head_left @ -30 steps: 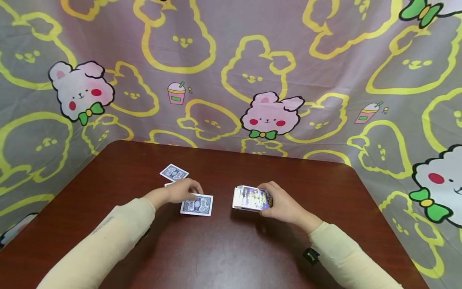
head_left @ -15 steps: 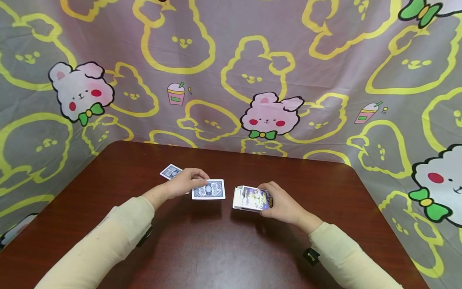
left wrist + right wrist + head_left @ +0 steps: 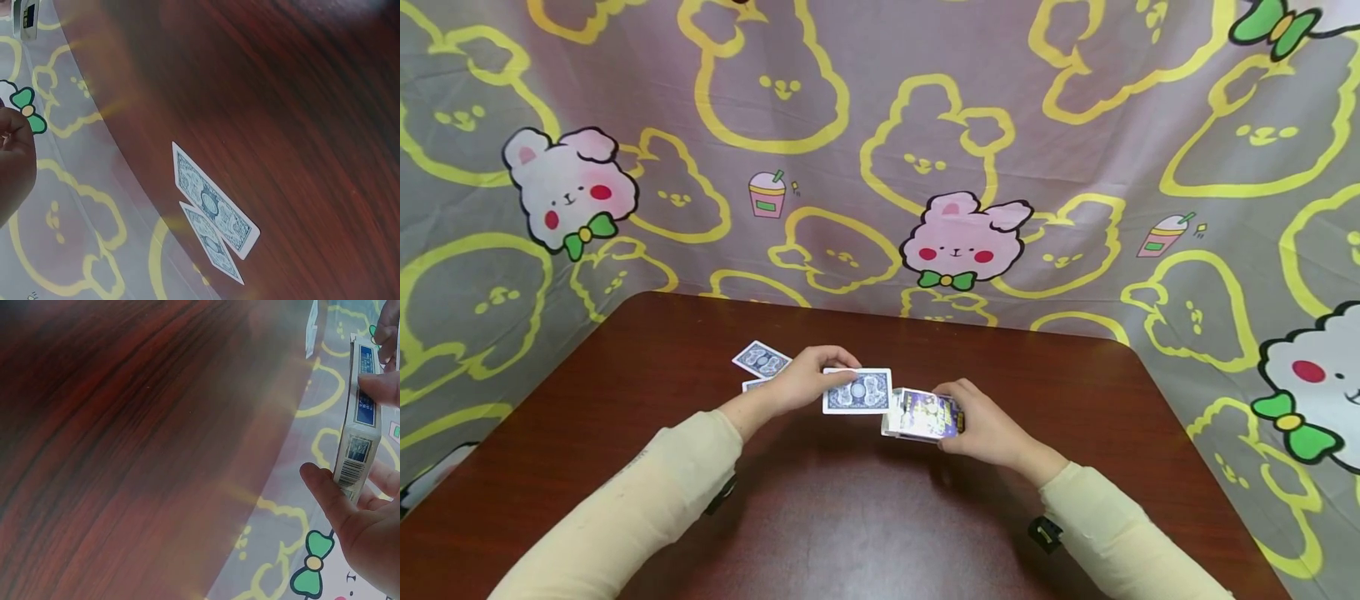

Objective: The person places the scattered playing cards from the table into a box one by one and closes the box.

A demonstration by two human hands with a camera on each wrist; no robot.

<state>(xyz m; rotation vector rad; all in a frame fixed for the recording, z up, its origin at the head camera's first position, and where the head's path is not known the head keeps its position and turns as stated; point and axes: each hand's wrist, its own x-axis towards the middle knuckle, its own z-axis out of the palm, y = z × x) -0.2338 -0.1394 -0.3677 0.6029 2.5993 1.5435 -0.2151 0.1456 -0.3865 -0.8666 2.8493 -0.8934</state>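
Observation:
My left hand (image 3: 805, 381) pinches a blue-backed playing card (image 3: 859, 395) between thumb and fingers, its patterned back facing up. The card's right end overlaps the left end of a card box (image 3: 925, 414) in the head view. My right hand (image 3: 988, 427) grips that purple and white box at its other end, thumb on the near side. A barcode and a blue label show on the narrow side of the box (image 3: 359, 434) in the right wrist view. In the left wrist view only part of my left hand (image 3: 15, 159) shows at the edge.
Two more playing cards lie face down on the dark wooden table (image 3: 880, 517): one farther back (image 3: 762, 359), and a nearer one (image 3: 754, 384) partly hidden by my left hand. A cartoon-print cloth (image 3: 835, 100) hangs behind the table and along its sides.
My left hand has lifted the card from the near left and carried it rightward to the box's end. My right hand and the box have barely moved.

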